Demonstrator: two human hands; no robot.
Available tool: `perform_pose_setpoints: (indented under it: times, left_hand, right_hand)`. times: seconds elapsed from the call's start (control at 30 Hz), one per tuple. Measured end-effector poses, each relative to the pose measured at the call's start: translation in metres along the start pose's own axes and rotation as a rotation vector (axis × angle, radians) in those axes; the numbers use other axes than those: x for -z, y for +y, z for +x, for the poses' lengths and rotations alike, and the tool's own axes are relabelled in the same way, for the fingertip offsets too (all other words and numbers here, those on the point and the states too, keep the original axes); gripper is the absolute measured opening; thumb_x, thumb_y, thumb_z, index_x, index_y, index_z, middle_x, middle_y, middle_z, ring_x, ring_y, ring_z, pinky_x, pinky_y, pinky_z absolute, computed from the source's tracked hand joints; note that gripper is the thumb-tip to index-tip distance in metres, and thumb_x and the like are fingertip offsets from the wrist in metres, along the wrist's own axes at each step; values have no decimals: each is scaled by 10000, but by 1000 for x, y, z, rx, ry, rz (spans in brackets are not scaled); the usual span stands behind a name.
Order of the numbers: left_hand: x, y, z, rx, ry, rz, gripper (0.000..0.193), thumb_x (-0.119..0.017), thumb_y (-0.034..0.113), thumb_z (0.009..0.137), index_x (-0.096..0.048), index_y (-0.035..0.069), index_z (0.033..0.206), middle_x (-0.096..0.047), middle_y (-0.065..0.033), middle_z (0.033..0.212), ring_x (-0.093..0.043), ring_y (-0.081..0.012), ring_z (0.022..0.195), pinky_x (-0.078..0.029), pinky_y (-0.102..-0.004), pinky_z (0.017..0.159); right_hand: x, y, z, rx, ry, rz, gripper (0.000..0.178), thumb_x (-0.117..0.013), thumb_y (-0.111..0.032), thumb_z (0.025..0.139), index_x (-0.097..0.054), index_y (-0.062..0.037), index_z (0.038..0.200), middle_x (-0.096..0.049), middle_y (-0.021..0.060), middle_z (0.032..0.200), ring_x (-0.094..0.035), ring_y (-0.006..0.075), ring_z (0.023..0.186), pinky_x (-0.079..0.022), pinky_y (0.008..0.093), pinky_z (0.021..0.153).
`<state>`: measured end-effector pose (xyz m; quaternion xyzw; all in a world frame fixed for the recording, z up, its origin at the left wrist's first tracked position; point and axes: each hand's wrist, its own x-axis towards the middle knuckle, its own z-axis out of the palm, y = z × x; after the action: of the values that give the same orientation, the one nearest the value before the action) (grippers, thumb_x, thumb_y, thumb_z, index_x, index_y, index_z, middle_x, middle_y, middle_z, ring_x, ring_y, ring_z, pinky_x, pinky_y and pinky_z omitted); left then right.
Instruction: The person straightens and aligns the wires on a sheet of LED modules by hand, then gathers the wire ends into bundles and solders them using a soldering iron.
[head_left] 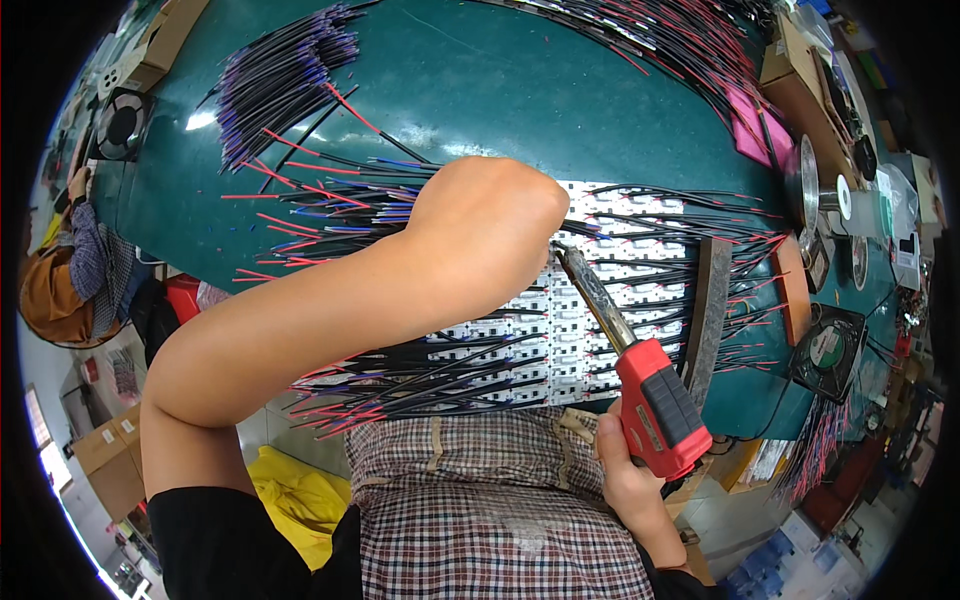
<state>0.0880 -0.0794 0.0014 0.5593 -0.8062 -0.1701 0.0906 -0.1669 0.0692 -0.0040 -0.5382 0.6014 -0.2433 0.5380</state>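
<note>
My right hand [630, 480] grips the red and black handle of a soldering iron [660, 410]. Its dark tip points up and left, close by my left hand [490, 225]. That hand is bent over a sheet of white circuit boards [570, 350], knuckles up and fingers curled under. Its fingertips and whatever they pinch are hidden. Black wires with red ends [400, 395] fan out from the left side of the sheet. More black wires [640, 280] run to the right, under a dark metal bar [708, 310].
A pile of cut black wires [285, 85] lies far left on the green table [480, 90]. Small fans [125, 122] stand on both sides. At right are a wooden block [791, 290], a pink piece [757, 127] and a wire spool [836, 200]. Another person [85, 255] sits at left.
</note>
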Motion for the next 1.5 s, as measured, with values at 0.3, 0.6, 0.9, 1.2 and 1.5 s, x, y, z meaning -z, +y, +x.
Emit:
perform_pose_setpoints:
  times: [0.3, 0.6, 0.9, 1.2, 1.5]
  left_hand:
    - [5, 4, 2, 2, -38, 40, 120, -711, 125, 774, -694, 7, 757, -683, -184, 736, -676, -384, 725, -535, -495, 680]
    - [6, -2, -1, 34, -33, -160, 159, -653, 159, 851, -687, 7, 886, -688, -187, 773, -676, -386, 759, -526, -492, 702]
    - [12, 10, -12, -101, 309, -97, 180, -680, 114, 856, -661, 27, 1013, -684, -174, 827, -665, -369, 813, -518, -452, 731]
    - [-8, 10, -27, 59, 80, -118, 176, -742, 190, 813, -668, 32, 842, -659, -138, 689, -661, -349, 659, -516, -445, 620]
    - [-13, 12, -26, 14, 101, -74, 176, -748, 181, 793, -664, 26, 782, -656, -144, 689, -658, -350, 665, -524, -450, 631]
  right_hand:
    - [-3, 11, -2, 180, 87, 31, 106, -617, -35, 973, -514, -24, 996, -502, 28, 746, -463, 83, 517, -390, 257, 476]
    - [-6, 7, -4, 167, 164, 203, 123, -575, 23, 967, -503, 8, 1065, -499, 50, 765, -416, 84, 484, -385, 261, 456]
    - [2, 11, -10, 168, 154, 168, 128, -554, 4, 972, -501, 42, 1082, -495, 42, 725, -411, 77, 471, -391, 256, 458]
    - [8, 13, -24, -13, 56, 4, 313, -698, -108, 935, -608, 6, 1212, -642, 125, 1050, -635, 217, 939, -516, 358, 790]
    - [6, 18, -16, 29, -27, -76, 249, -697, -115, 934, -616, 8, 1135, -603, 109, 953, -600, 221, 832, -484, 363, 703]
